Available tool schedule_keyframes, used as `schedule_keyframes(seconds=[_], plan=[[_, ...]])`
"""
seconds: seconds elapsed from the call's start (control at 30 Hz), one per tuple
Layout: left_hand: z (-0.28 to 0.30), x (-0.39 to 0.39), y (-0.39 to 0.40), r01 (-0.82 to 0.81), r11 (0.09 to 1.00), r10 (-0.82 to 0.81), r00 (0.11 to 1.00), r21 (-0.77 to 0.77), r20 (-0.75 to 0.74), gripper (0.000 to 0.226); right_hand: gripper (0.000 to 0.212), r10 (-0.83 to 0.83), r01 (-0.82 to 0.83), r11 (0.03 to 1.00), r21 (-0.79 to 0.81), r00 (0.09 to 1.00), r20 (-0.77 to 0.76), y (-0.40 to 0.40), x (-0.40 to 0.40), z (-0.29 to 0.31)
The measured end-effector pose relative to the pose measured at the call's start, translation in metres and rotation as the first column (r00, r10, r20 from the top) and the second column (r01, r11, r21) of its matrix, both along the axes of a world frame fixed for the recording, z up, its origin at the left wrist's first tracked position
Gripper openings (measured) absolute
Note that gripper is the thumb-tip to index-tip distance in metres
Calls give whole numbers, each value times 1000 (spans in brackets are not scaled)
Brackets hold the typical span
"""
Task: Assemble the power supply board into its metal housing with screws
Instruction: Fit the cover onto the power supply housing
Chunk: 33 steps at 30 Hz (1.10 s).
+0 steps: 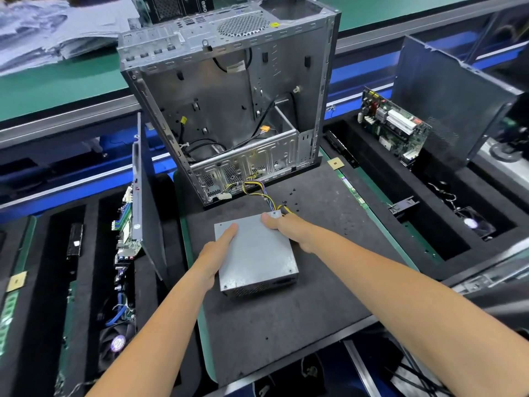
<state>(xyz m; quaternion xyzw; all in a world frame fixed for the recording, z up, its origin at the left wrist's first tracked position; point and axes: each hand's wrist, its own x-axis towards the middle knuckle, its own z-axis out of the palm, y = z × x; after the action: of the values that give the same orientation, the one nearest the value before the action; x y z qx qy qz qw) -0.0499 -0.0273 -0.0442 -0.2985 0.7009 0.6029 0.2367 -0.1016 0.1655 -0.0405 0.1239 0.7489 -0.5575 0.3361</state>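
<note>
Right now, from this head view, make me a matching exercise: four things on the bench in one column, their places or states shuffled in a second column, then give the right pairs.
Things:
1. power supply box
2. computer case
3. loose black screws
4. gold chip

Places or states:
A. scattered on the black mat, right of the coloured wires
B. gripped on both sides, left hand and right hand
C. flat at the mat's far right corner
D. stands open at the back of the mat, side panel off

Pairs: 1-B, 2-D, 3-A, 4-C
</note>
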Motion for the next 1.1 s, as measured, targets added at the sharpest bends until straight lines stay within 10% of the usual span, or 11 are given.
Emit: schedule_keyframes(seconds=[0.7,1.1], plan=[[-4,1,5,-246,963,248,969,112,-1,58,77,55,-32,984,174,991,-125,-3,10,-9],[2,-4,2,-82,993,84,996,85,-18,77,73,87,-84,989,125,996,-20,1,-3,-1]])
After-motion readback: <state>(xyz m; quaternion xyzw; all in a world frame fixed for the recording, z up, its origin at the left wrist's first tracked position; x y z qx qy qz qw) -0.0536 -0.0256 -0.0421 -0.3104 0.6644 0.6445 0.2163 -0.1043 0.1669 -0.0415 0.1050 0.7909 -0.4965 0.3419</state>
